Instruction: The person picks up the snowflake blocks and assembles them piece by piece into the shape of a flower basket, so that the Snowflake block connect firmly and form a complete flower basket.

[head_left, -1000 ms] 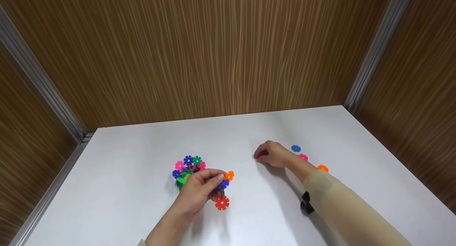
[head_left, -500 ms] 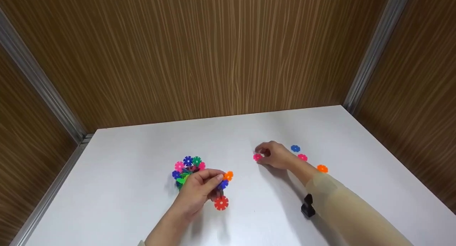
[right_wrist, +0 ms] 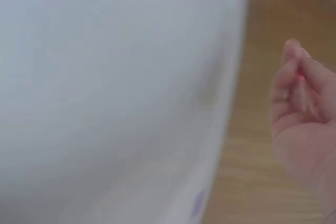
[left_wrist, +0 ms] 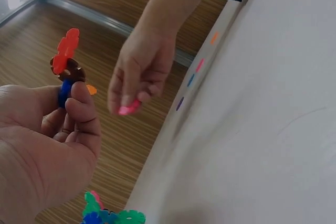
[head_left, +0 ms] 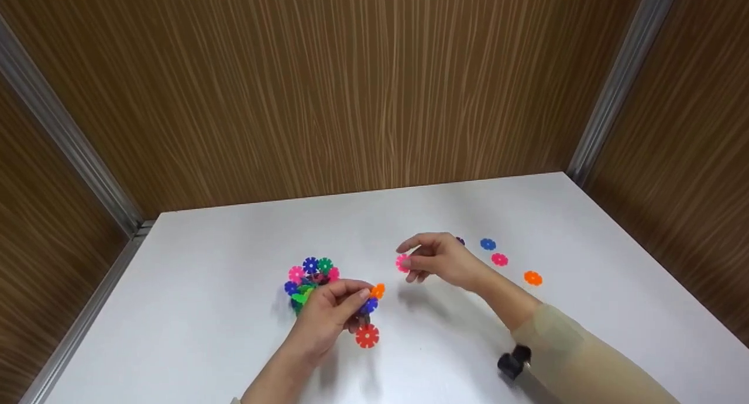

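Observation:
Thumb and fingers of my left hand (head_left: 327,316) pinch a chain of notched plastic snowflake discs, with a blue disc (left_wrist: 64,93) right at the fingertips. A red disc (head_left: 367,336) hangs below the hand and an orange disc (head_left: 379,290) pokes out beside the thumb. Behind the hand is a multicoloured cluster of discs (head_left: 311,266), partly hidden; whether it joins the chain I cannot tell. My right hand (head_left: 436,256) holds a single pink disc (head_left: 402,263) between thumb and fingers, raised over the table to the right of the chain. The right wrist view is blurred.
Loose blue (head_left: 488,244), pink (head_left: 500,259) and orange (head_left: 533,278) discs lie on the white table (head_left: 193,275) at the right. A purple disc (head_left: 460,240) shows partly behind my right hand. Wood-grain panels (head_left: 374,88) enclose the back and sides.
My right hand has lifted the pink disc and carried it left toward my left hand, uncovering a purple disc behind. The left hand has stayed nearly still with its chain.

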Motion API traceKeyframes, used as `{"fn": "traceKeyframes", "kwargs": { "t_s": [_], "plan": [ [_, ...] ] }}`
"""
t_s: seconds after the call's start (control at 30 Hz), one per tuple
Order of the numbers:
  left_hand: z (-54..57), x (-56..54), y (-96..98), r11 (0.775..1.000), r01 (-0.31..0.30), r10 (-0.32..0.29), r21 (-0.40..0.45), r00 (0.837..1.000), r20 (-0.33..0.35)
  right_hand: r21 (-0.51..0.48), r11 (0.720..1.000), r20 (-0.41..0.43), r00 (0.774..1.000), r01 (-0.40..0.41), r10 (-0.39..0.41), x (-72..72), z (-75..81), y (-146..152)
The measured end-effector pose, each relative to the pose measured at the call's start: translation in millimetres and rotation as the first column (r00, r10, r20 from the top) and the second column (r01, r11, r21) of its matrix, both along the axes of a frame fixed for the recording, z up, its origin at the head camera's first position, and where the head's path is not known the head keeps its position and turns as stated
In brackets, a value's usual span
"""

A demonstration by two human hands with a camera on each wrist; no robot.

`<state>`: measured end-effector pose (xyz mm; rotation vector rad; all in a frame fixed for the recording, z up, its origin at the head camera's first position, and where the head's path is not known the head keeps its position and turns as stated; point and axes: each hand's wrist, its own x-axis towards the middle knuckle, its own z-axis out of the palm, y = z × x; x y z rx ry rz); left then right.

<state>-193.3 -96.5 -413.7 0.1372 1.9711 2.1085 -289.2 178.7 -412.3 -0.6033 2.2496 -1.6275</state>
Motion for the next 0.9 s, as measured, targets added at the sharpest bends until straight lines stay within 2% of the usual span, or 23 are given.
{"fn": "traceKeyframes", "kwargs": {
  "t_s": [0.07,0.13,0.27,0.47,0.7,0.9],
  "plan": [
    [-0.7,-0.1,1.0,1.0,0.004,-0.004,-0.003,1.0,-0.01,-0.077,0.996,0.001,0.999,-0.051,0.051,16.3,10.0,-3],
    [-0.9,-0.3,1.4,1.0,0.007,-0.007,-0.007,1.0,-0.013,-0.111,0.99,-0.006,0.996,-0.089,0.089,29.6,16.5,-5],
    [-0.4,0.2,0.4,1.0,0.007,-0.008,-0.029,1.0,-0.021,-0.131,0.984,-0.023,0.992,-0.123,0.121,44.3,18.5,-10],
    [1.0,0.0,-0.4,0.998,0.032,-0.034,-0.046,0.999,-0.026,-0.139,0.985,-0.051,0.995,-0.098,0.092,52.4,12.3,-17],
    [0.9,0.0,-2.3,0.997,0.047,-0.049,-0.06,0.998,-0.044,-0.142,0.982,-0.024,0.993,-0.121,0.119,55.7,7.4,-17],
    [0.5,0.7,-4.2,0.992,0.1,-0.107,-0.074,0.99,-0.096,-0.122,0.978,-0.037,0.986,-0.168,0.164,56.6,4.9,-15]
  ]
}}
